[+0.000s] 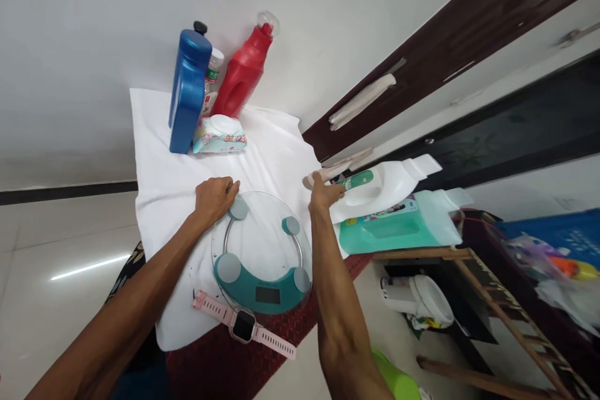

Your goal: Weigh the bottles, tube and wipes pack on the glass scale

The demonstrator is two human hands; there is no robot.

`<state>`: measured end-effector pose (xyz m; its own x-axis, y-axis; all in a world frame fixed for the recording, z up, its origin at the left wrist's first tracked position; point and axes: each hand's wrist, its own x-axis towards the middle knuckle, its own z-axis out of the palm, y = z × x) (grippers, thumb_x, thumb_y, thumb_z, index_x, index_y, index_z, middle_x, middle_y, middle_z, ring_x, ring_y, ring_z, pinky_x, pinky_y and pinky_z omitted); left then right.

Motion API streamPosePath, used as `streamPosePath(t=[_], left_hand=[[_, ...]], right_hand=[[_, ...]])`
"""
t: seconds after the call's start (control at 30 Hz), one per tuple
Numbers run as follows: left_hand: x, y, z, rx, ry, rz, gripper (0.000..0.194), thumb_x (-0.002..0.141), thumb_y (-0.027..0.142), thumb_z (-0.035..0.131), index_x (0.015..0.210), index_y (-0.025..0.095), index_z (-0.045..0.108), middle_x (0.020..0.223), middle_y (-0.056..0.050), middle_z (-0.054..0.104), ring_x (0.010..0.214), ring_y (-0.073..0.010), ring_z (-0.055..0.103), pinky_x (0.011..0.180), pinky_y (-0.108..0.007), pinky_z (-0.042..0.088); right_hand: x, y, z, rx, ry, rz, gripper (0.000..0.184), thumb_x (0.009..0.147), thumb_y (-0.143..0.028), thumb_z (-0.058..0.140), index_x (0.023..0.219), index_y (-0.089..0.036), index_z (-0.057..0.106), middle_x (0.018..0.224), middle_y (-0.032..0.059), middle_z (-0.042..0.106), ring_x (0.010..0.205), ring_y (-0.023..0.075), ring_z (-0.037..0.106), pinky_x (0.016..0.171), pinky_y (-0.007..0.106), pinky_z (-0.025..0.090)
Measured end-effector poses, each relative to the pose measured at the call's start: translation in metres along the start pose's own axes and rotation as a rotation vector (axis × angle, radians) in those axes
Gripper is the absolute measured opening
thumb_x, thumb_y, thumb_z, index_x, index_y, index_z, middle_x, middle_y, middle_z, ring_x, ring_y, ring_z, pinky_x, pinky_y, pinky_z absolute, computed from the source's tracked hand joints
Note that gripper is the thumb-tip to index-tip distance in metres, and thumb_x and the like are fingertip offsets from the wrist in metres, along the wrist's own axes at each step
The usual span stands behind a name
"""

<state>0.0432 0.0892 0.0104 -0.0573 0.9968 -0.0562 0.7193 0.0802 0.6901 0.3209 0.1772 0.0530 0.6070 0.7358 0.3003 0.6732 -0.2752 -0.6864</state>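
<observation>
My left hand (214, 201) is closed, resting on the white cloth (276, 162) at the upper left edge of a round glass bathroom scale (262, 287). Whatever its fingers may hold is hidden. My right hand (324, 194) is beyond the scale's right side, its fingers bent against the base end of a white bottle with a green label (394, 181) and a flat beige item (307, 182) I cannot identify. Just below that bottle lies a green liquid bottle (398, 228). A pink-strapped smartwatch (244, 326) lies along the scale's near edge.
At the wall stand a blue bottle (187, 87), a small clear bottle with a white cap (214, 72), a red bottle (244, 69) and a wipes pack (220, 136). To the right are a wooden frame (497, 306) and a white bucket (434, 300).
</observation>
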Motion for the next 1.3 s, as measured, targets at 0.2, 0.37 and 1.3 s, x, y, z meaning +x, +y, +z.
streamPosePath(t=[0.2, 0.37, 1.3], left_hand=[[-0.001, 0.000, 0.001, 0.008, -0.021, 0.008, 0.045, 0.110, 0.045, 0.046, 0.076, 0.021, 0.062, 0.085, -0.010, 0.074, 0.086, -0.0270, 0.068, 0.069, -0.037, 0.027], [-0.001, -0.002, 0.001, -0.003, -0.008, 0.013, 0.045, 0.111, 0.043, 0.044, 0.080, 0.020, 0.067, 0.089, -0.011, 0.077, 0.089, -0.0275, 0.070, 0.071, -0.037, 0.030], [-0.004, -0.003, -0.002, -0.042, -0.024, 0.041, 0.044, 0.111, 0.042, 0.045, 0.080, 0.020, 0.067, 0.089, -0.013, 0.076, 0.090, -0.0294, 0.071, 0.073, -0.037, 0.033]], right_hand=[[-0.067, -0.071, 0.035, 0.047, -0.124, -0.307, 0.081, 0.090, -0.051, 0.080, 0.154, -0.019, 0.043, 0.163, 0.0196, 0.049, 0.150, 0.0299, 0.051, 0.130, 0.046, 0.040], [-0.104, -0.151, 0.097, -0.108, -0.618, -0.645, 0.116, 0.078, -0.058, 0.094, 0.170, -0.020, 0.035, 0.183, 0.0227, 0.021, 0.167, 0.0428, 0.023, 0.130, 0.064, 0.034], [-0.083, -0.059, -0.105, -0.338, -0.528, -1.090, 0.062, 0.089, -0.058, 0.083, 0.138, -0.025, 0.066, 0.128, 0.0158, 0.073, 0.118, 0.0410, 0.065, 0.103, 0.060, 0.054]])
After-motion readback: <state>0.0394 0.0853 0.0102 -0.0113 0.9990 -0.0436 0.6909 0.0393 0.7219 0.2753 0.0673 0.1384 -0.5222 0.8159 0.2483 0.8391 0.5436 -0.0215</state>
